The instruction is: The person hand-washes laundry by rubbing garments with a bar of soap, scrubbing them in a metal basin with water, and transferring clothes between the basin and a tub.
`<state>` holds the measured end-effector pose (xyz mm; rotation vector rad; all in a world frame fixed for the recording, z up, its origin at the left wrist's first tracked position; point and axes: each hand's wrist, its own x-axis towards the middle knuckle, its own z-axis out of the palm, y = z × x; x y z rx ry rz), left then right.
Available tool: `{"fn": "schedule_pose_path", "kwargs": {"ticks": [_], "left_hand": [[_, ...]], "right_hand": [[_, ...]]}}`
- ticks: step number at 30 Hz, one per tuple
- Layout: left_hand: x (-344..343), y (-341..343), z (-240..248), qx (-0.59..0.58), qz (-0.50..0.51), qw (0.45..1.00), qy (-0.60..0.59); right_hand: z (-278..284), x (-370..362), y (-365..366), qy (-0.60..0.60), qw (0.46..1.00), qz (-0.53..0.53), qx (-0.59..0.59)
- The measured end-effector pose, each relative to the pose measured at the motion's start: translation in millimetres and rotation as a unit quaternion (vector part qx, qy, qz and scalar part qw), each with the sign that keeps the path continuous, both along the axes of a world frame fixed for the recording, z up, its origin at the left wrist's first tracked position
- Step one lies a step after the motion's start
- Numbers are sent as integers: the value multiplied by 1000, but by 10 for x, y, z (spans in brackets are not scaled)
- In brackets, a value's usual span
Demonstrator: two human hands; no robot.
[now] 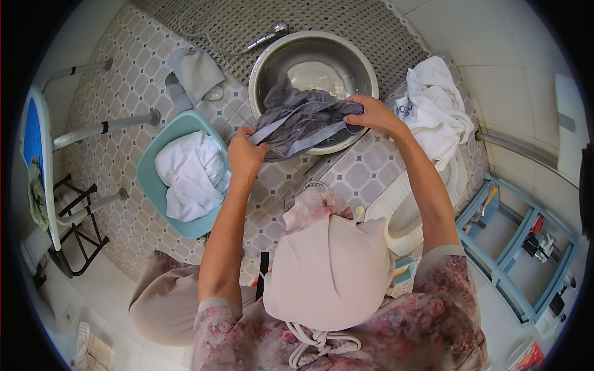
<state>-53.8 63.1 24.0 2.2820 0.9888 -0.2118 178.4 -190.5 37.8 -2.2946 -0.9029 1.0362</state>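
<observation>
A wet dark grey garment (303, 117) is stretched between my two hands over the near side of a round metal basin (371, 73). My left hand (246, 151) is closed on its lighter band at the left, just outside the basin's rim. At the right, my right hand (371, 115) pinches the other end of the band above the rim. Part of the cloth hangs down into the basin, where some cloudy water (318, 77) shows. Exactly what kind of garment it is cannot be made out.
Left of the basin stands a teal tub (148, 179) with white cloth (192, 176) in it. A grey cloth (198, 74) lies beyond. A shower head (272, 34) rests behind the basin. White towels (433, 105) are piled at right, near a squat toilet (408, 216) and blue shelf (520, 247).
</observation>
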Motion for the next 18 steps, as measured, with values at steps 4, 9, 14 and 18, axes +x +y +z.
{"fn": "schedule_pose_path", "kwargs": {"ticks": [4,9,14,18], "left_hand": [[40,-13,11,-33,61,997,-24],[185,-29,27,-146,151,974,-88],[13,174,-23,-40,168,973,-152],[-123,171,113,41,177,967,-180]], "right_hand": [[248,-80,-122,257,945,-187,78],[331,-49,-229,257,932,-233,107],[298,-117,69,252,922,-251,151],[-27,-332,257,275,914,-228,193]]}}
